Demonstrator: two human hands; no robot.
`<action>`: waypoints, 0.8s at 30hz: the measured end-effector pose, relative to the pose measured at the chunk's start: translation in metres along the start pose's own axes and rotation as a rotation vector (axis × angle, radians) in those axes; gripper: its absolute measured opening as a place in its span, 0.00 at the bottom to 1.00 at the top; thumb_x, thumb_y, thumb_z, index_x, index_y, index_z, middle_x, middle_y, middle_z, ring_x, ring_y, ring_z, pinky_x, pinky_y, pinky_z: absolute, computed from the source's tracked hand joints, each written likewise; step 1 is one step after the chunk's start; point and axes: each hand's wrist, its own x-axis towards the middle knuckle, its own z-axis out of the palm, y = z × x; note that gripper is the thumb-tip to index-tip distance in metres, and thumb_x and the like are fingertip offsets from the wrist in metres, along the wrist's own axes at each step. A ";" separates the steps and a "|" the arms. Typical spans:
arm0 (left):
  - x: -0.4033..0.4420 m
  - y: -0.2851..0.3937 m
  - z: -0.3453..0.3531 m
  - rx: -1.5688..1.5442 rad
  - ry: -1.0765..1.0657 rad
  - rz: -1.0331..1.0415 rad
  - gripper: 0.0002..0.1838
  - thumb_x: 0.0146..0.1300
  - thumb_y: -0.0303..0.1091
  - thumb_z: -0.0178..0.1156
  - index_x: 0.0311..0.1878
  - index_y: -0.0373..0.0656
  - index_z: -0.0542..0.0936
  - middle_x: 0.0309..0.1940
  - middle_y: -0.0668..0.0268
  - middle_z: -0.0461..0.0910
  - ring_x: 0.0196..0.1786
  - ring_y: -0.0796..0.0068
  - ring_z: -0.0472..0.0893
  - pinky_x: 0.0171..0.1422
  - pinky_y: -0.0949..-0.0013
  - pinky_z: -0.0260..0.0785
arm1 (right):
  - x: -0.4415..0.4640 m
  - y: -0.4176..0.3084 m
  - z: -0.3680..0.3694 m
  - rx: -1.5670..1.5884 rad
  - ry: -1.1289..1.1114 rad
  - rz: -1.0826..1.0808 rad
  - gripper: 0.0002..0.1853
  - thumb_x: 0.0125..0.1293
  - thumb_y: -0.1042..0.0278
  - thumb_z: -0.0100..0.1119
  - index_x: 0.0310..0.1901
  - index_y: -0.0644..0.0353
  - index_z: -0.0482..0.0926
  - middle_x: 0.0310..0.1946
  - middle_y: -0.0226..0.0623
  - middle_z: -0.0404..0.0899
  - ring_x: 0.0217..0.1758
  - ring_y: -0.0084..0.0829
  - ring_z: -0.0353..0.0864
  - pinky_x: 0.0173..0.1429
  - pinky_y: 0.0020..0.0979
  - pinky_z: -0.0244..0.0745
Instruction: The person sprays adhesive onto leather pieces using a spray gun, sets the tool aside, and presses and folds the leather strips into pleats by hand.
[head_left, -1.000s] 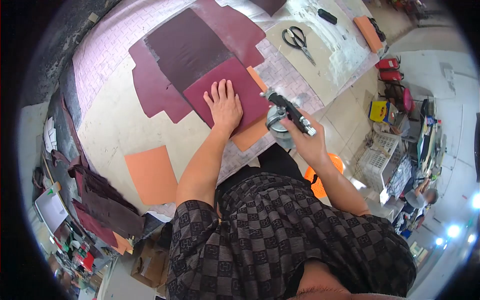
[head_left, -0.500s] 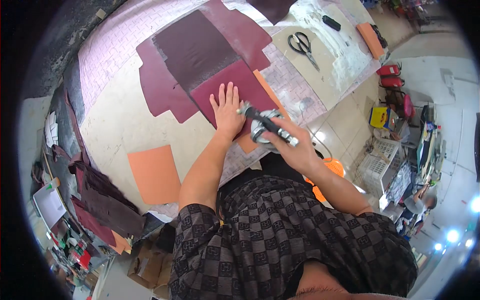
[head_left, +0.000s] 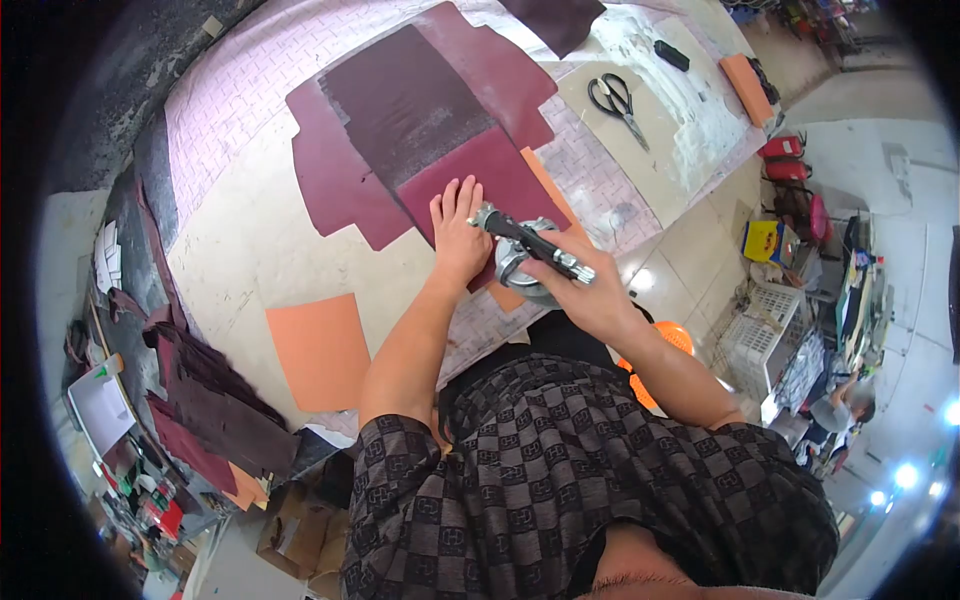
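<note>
My left hand (head_left: 459, 240) lies flat with fingers stretched on a maroon leather panel (head_left: 490, 165) near the table's front edge. My right hand (head_left: 588, 285) is closed around a spray gun (head_left: 522, 240) with a metal cup beneath its body. The gun is above the panel's lower right part, its nozzle close beside my left hand; whether it is spraying I cannot tell. Beyond the panel lies a dark brown sheet (head_left: 405, 100) on a larger maroon leather piece (head_left: 340, 180) with notched edges. An orange strip (head_left: 548, 190) shows along the panel's right side.
Black-handled scissors (head_left: 618, 105) and a small black object (head_left: 671, 55) lie at the right. An orange sheet (head_left: 320, 352) is at the left front. Dark leather scraps (head_left: 215, 400) hang at the left. On the floor at right are a white crate (head_left: 765, 325) and fire extinguishers (head_left: 785, 148).
The view has shifted slightly, so the table's things appear a little further right. The spray gun has moved slightly left toward my left hand, which stays flat on the panel.
</note>
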 end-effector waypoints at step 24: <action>0.005 -0.004 -0.007 -0.066 -0.032 0.020 0.26 0.79 0.36 0.60 0.76 0.40 0.80 0.83 0.62 0.72 0.86 0.54 0.66 0.87 0.37 0.52 | 0.035 -0.003 0.008 0.015 0.084 0.006 0.23 0.76 0.70 0.79 0.68 0.68 0.86 0.53 0.31 0.91 0.55 0.19 0.84 0.62 0.28 0.81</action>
